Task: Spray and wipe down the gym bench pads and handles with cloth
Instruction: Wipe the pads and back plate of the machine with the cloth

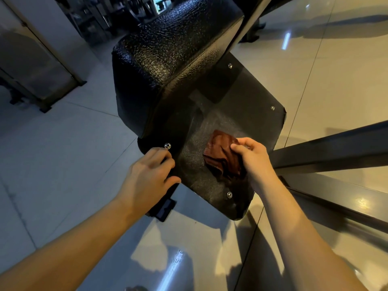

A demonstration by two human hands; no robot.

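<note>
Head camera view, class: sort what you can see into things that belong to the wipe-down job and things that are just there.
Part of the job:
- crumpled reddish-brown cloth, gripped in the right hand
- flat black textured pad with silver snap studs
- thick black cracked-leather pad
- left hand, resting on the flat pad's edge

Just there:
- dark metal frame bars
- glossy tiled floor

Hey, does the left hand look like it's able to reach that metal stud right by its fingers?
Probably yes. The left hand rests on the edge of the black panel, its fingertips right beside the metal stud, with nothing between them. The right hand, holding the brown cloth, is off to the side.
</note>
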